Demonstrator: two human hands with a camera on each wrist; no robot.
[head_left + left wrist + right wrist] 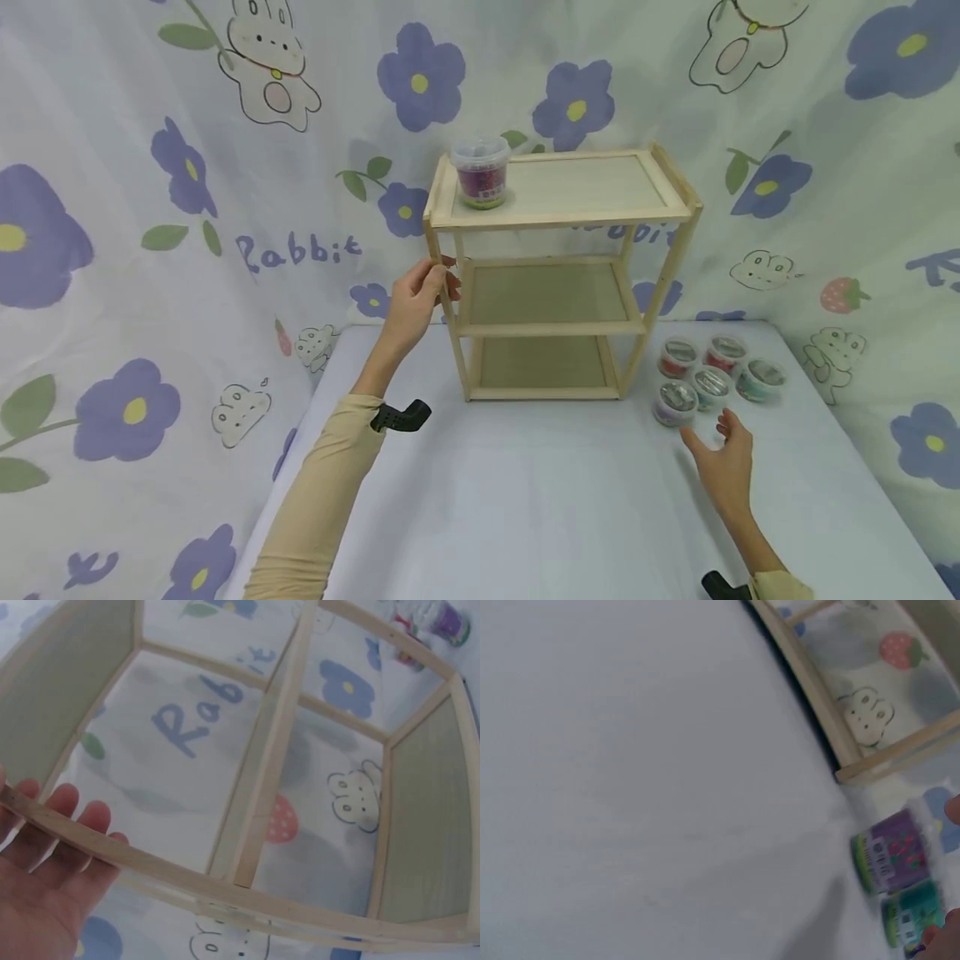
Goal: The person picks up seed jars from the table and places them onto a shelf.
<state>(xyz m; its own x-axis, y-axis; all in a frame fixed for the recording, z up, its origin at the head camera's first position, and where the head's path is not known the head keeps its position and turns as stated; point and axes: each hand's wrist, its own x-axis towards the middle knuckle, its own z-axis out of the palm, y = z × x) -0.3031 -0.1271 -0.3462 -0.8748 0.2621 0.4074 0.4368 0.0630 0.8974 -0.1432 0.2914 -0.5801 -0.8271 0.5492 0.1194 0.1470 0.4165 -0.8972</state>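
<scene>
Your left sleeve [318, 492] is nearest in the head view, leading to your left hand [412, 304], which grips the left post [456, 358] of the rack [551, 329]. One tub [482, 177] stands upright on the rack's top shelf [585, 183], at its left end; count that one as placed. Five other tubs [712, 385] sit grouped on the table [547, 500], just right of the rack, and seem to be what is left. Your right hand [726, 467], in front of that group, has thumb and fingers parted and grasps nothing. From the left wrist, your fingers [96, 816] curl round the rack's post, probably to steady it. From the right wrist, a purple tub [894, 851] and a teal tub [911, 907] stand near the rack's corner; your fingertips [954, 810] only just enter, so contact with the teal one cannot be told.
</scene>
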